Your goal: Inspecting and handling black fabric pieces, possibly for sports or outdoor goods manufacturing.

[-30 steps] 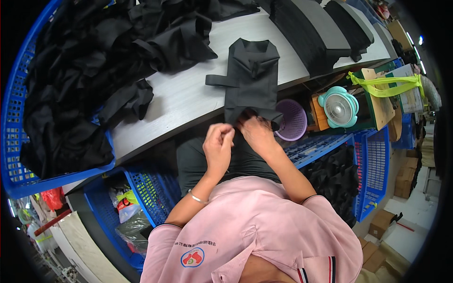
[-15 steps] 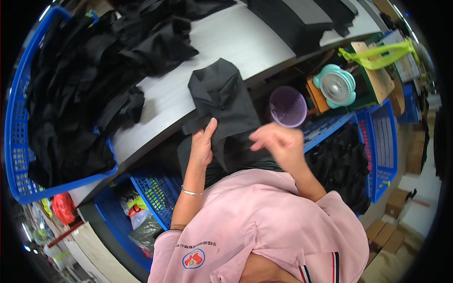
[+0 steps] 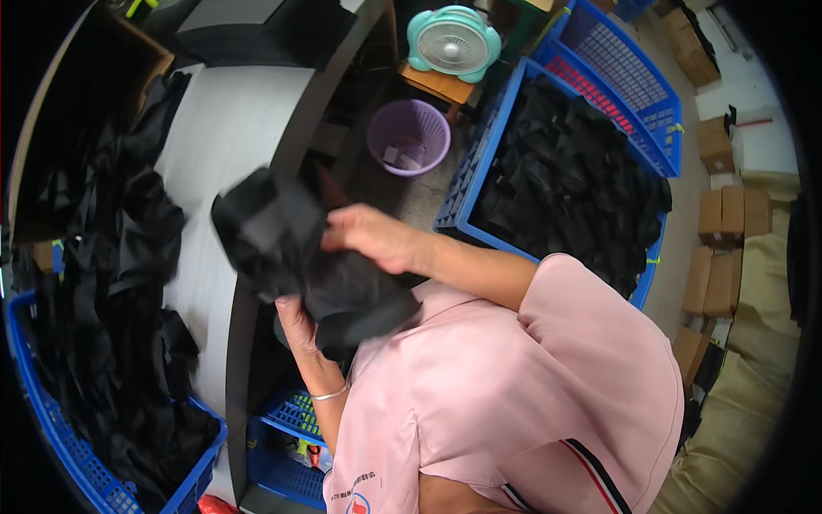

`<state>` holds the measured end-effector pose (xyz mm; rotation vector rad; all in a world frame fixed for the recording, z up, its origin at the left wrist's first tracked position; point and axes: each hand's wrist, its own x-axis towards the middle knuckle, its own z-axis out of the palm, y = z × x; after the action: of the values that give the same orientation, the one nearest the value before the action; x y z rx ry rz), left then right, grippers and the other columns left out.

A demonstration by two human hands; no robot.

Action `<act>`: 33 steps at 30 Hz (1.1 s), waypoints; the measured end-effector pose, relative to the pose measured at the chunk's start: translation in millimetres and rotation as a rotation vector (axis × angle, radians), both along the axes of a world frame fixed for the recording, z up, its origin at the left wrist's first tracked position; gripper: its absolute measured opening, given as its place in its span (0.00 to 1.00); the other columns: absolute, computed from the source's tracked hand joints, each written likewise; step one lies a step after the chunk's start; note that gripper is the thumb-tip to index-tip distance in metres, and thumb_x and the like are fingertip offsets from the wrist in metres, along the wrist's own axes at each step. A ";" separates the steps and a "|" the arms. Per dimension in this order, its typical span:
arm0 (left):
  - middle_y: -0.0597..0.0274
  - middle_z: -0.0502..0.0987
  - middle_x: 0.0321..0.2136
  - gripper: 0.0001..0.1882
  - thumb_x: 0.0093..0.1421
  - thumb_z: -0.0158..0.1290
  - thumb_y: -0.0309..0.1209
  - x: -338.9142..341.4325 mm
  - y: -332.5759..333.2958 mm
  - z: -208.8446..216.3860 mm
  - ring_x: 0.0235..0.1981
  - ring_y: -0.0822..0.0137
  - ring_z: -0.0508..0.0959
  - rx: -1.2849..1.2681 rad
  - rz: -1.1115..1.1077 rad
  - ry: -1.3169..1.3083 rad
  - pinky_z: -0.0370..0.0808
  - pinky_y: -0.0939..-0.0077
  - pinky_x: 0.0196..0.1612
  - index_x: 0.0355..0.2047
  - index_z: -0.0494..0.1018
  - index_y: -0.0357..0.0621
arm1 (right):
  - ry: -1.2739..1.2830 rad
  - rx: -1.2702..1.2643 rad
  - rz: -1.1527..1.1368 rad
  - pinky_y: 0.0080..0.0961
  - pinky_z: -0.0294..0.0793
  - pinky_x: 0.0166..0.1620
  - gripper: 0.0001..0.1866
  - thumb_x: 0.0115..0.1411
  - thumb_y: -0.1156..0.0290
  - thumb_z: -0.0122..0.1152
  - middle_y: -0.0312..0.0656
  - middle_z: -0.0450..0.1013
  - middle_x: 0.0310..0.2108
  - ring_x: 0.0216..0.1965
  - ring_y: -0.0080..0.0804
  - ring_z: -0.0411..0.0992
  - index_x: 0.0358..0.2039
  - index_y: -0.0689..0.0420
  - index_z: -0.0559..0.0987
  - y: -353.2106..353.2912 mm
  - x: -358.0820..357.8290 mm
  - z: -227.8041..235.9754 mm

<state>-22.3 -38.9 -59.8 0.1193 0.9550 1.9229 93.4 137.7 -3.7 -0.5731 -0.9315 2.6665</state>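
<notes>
A black cloth piece (image 3: 342, 287), sewn or folded and blurred by motion, is held up in front of my body beside the edge of the table. My left hand (image 3: 297, 324), a bangle on its wrist, grips it from below; the thumb shows and the other fingers are hidden by the cloth. Reaching across from the right, my right hand (image 3: 372, 240) has its fingers bent in at the cloth's upper right edge and closed on it. The fingertips are partly hidden.
On the pale table (image 3: 231, 111) lie loose black cloths (image 3: 128, 248) and a dark stack (image 3: 257, 34). A blue crate (image 3: 205, 428) holds part of the heap. To the right are a purple basket (image 3: 409, 116), a turquoise fan (image 3: 454, 47) and a blue crate of black pieces (image 3: 565, 180).
My body and view have turned rightward, bringing the crate of black pieces nearer. The cloth has been raised and bunched, and my right hand, apart from it before, is now on it.
</notes>
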 end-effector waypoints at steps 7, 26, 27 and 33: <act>0.50 0.76 0.56 0.28 0.66 0.59 0.39 18.4 27.4 3.4 0.51 0.63 0.80 -0.236 -0.225 0.129 0.79 0.69 0.50 0.61 0.69 0.35 | -0.214 0.528 -0.395 0.19 0.74 0.40 0.07 0.66 0.70 0.61 0.31 0.77 0.35 0.36 0.16 0.72 0.39 0.60 0.81 50.6 61.9 -111.7; 0.53 0.78 0.54 0.24 0.70 0.54 0.39 21.7 29.9 -28.5 0.49 0.66 0.81 -0.347 -0.285 0.136 0.80 0.74 0.46 0.60 0.71 0.37 | -1.322 1.230 0.081 0.48 0.53 0.71 0.43 0.60 0.58 0.66 0.69 0.43 0.72 0.70 0.70 0.48 0.72 0.45 0.57 85.7 274.9 -336.8; 0.54 0.78 0.54 0.24 0.70 0.54 0.40 21.8 30.3 -26.7 0.48 0.66 0.81 -0.346 -0.286 0.133 0.79 0.74 0.47 0.60 0.71 0.38 | -1.498 1.211 0.319 0.48 0.52 0.71 0.41 0.60 0.58 0.65 0.69 0.42 0.72 0.70 0.71 0.48 0.71 0.46 0.59 88.0 270.3 -349.4; 0.57 0.80 0.48 0.18 0.70 0.53 0.32 0.7 26.9 4.5 0.45 0.69 0.81 -0.329 -0.076 0.370 0.79 0.75 0.47 0.56 0.74 0.37 | -1.349 1.051 0.449 0.44 0.61 0.68 0.39 0.57 0.54 0.67 0.66 0.51 0.70 0.69 0.61 0.56 0.67 0.50 0.67 117.4 264.0 -309.6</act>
<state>-21.6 -12.0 -55.3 0.3211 1.4784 1.6783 357.4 255.1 -313.3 -1.9625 -2.6696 1.2381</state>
